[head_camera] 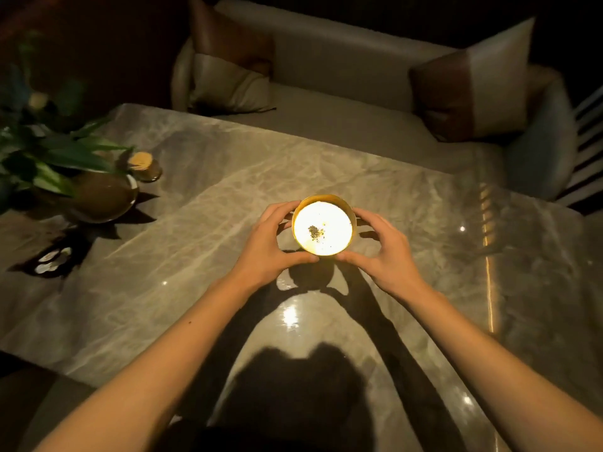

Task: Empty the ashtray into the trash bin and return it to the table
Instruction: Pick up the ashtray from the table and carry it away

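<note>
Ashtray (pixel 322 225) sat centred between left hand (pixel 271 243) and right hand (pixel 381 247); both grips clasped its rim, equally near, over worktop (pixel 202 203).

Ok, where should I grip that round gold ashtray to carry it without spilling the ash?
Grip the round gold ashtray by its outer side wall, from opposite sides, as the left hand and right hand are placed now. It sits upright with an open top and loose ash inside, so keep it level.
</note>
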`<state>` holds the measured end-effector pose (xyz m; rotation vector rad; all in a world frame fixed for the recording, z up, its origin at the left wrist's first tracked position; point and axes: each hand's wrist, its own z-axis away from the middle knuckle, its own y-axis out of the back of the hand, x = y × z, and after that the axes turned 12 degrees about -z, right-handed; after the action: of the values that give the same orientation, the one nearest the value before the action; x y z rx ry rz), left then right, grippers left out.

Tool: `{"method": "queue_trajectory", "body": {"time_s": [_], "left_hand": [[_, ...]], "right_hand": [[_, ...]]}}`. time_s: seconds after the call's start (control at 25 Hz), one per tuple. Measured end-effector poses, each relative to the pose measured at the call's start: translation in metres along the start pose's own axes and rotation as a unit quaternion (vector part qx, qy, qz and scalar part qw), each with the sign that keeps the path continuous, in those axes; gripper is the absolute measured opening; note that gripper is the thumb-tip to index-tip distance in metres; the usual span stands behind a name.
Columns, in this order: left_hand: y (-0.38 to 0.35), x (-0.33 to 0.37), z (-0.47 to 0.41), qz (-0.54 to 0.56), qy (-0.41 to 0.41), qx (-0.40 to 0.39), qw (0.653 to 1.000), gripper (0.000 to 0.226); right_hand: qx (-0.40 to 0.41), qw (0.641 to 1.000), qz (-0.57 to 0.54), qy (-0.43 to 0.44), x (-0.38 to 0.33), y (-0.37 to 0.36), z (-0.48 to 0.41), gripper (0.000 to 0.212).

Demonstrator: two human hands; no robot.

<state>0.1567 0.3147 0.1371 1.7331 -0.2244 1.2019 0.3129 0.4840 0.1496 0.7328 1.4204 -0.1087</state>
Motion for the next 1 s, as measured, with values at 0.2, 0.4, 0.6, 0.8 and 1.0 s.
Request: {"method": "queue_trajectory", "body": {"time_s": [0.2,0.4,0.6,0.8,1.0], "left_hand": [[-0.072,0.058,-0.006,-0.003,-0.007,-0.019,1.000,0.090],[-0.122,0.100,0.003,-0.011,0.003,-0.022,1.000,0.090],[-0.138,0.123,-0.001,-0.005,-0.009,-0.034,0.999,0.089],[-0.137,0.125,-0.022,0.001,-0.040,-0.069,0.997,0.092],[-0.135,0.110,-0.032,0.032,-0.050,-0.108,0.992,0.093]], "right_hand": [[0.021,0.998,-0.052,-0.013,0.039,0.075,0.037,0.078],[0.014,0.994,-0.093,-0.049,0.064,0.129,0.068,0.081],[0.032,0.993,-0.096,-0.060,0.068,0.151,0.079,0.080],[0.091,0.988,-0.098,-0.081,0.060,0.154,0.084,0.078],[0.132,0.981,-0.089,-0.108,0.050,0.142,0.087,0.079]]}}
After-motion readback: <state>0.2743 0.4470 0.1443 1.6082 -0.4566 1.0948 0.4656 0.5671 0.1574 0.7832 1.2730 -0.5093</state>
